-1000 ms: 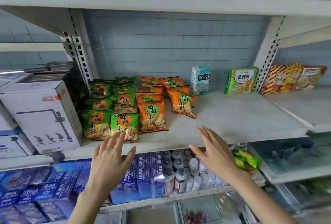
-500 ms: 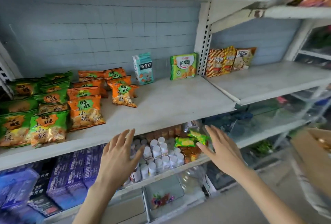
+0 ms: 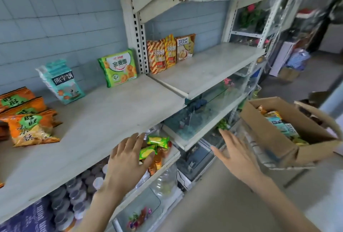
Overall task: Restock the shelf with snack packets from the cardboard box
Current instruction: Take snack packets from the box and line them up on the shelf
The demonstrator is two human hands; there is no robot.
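Both the left hand [image 3: 128,159] and right hand [image 3: 236,154] hover empty with fingers spread before the shelf [image 3: 104,120]; the cardboard box [image 3: 278,135] of snack packets [image 3: 284,124] sits at right

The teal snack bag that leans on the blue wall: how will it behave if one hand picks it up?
The teal snack bag looks puffed and creased, so it is probably light and soft. It leans tilted against the blue wall, so a push may tip it flat onto the white shelf.
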